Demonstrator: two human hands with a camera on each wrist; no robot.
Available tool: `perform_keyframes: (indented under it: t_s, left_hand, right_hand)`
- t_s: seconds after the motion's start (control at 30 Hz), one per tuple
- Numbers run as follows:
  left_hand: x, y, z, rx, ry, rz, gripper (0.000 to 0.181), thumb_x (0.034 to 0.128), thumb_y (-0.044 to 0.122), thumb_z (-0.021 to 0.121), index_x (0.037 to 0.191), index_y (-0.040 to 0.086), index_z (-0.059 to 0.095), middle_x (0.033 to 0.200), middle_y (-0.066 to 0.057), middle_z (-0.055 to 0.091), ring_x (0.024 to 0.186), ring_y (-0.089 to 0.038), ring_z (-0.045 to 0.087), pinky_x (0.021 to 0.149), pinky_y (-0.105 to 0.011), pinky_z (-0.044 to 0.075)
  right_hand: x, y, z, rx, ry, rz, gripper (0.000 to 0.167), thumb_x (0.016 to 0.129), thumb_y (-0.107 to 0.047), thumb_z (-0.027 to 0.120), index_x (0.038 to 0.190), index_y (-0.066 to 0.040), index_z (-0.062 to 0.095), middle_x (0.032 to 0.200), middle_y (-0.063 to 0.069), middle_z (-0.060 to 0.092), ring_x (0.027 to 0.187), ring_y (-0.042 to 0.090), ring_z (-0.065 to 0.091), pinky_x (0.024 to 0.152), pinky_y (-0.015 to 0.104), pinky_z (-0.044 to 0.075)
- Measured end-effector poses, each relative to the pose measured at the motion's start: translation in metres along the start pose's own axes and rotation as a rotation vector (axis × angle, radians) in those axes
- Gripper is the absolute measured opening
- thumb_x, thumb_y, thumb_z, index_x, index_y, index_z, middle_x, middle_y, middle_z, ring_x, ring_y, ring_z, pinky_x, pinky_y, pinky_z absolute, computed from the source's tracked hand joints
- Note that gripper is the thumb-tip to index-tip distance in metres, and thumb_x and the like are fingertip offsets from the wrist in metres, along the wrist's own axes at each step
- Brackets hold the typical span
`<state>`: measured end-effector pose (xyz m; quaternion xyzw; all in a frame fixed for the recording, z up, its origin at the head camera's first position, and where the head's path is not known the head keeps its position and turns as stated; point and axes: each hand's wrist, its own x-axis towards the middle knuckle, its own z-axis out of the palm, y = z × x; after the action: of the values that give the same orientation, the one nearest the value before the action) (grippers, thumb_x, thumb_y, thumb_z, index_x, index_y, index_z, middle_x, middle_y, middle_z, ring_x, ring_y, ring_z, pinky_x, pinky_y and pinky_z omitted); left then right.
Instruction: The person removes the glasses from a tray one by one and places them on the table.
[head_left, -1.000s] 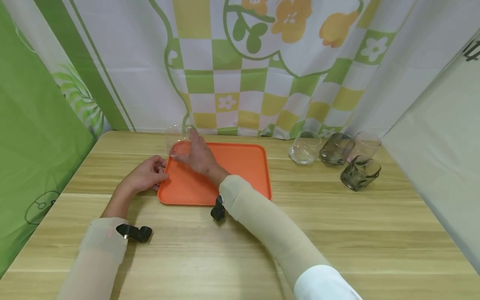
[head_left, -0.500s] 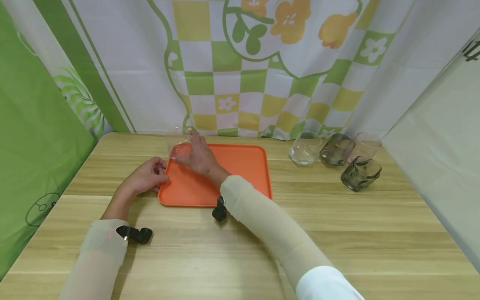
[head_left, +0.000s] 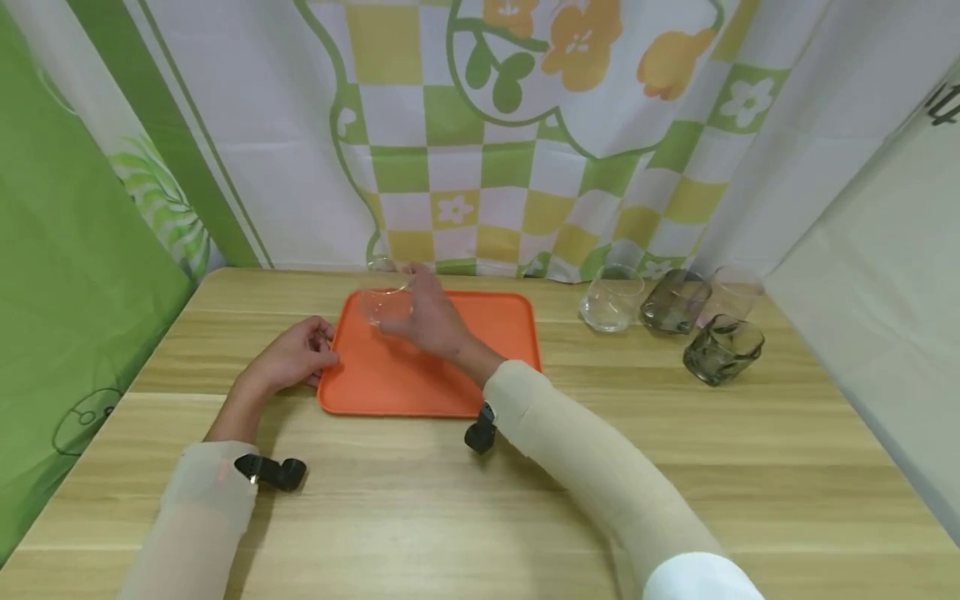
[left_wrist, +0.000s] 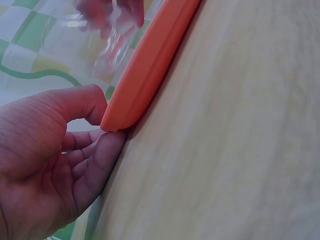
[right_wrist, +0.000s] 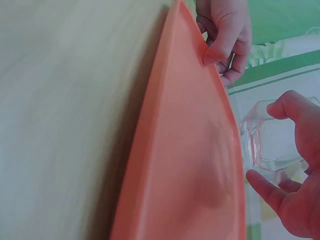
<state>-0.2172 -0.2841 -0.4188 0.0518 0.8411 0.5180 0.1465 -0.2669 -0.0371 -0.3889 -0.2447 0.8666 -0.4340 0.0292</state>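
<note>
With its thumb on one side and fingertips on the other, my left hand [head_left: 296, 354] pinches the left rim of the orange tray [head_left: 442, 379], which lies flat on the table. The left wrist view shows those fingers [left_wrist: 100, 160] at the tray's edge. My right hand [head_left: 435, 317] holds a clear drinking glass [head_left: 384, 307] by its side, over the far left part of the tray. In the right wrist view the glass [right_wrist: 275, 142] sits between thumb and fingers. Whether its base touches the tray I cannot tell.
Several glasses stand at the back right: a clear glass [head_left: 611, 304], a dark grey glass [head_left: 672, 307], a pale pinkish glass [head_left: 731, 296] and a patterned dark glass [head_left: 720, 354] in front. A checked curtain [head_left: 480, 167] hangs behind the wooden table [head_left: 375, 517].
Over the last half second my right hand has moved to the right, carrying the clear glass from the tray's far left corner further over the tray. My left hand stays at the rim.
</note>
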Motion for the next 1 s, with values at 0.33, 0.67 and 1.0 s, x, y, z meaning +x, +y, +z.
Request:
perform_keyframes:
  t_s: [0.33, 0.67, 1.0]
  left_hand:
    - [-0.002, 0.0, -0.002, 0.028, 0.021, 0.01, 0.041, 0.0916, -0.001, 0.063, 0.126, -0.011, 0.041, 0.09, -0.012, 0.047, 0.067, -0.021, 0.06, 0.057, -0.035, 0.059]
    - [-0.001, -0.001, -0.001, 0.023, 0.015, 0.009, 0.041, 0.0911, 0.0, 0.063, 0.125, -0.011, 0.041, 0.091, -0.012, 0.047, 0.066, -0.021, 0.061, 0.057, -0.034, 0.059]
    - [-0.001, -0.001, 0.001, 0.007, 0.011, 0.014, 0.041, 0.091, -0.001, 0.063, 0.125, -0.01, 0.041, 0.09, -0.012, 0.048, 0.067, -0.021, 0.059, 0.056, -0.034, 0.058]
  right_hand:
    - [-0.047, 0.015, -0.055, 0.005, 0.05, -0.003, 0.091, 0.083, -0.026, 0.085, 0.153, -0.006, 0.03, 0.143, 0.016, 0.045, 0.127, 0.037, 0.051, 0.094, 0.047, 0.051]
    - [-0.089, 0.041, -0.097, 0.077, 0.138, 0.004, 0.086, 0.08, -0.01, 0.085, 0.147, -0.002, 0.032, 0.132, 0.026, 0.047, 0.119, 0.046, 0.054, 0.089, 0.051, 0.053]
    - [-0.133, 0.069, -0.139, 0.078, 0.168, 0.088, 0.084, 0.082, -0.007, 0.084, 0.147, -0.002, 0.031, 0.136, 0.025, 0.045, 0.123, 0.047, 0.053, 0.084, 0.047, 0.056]
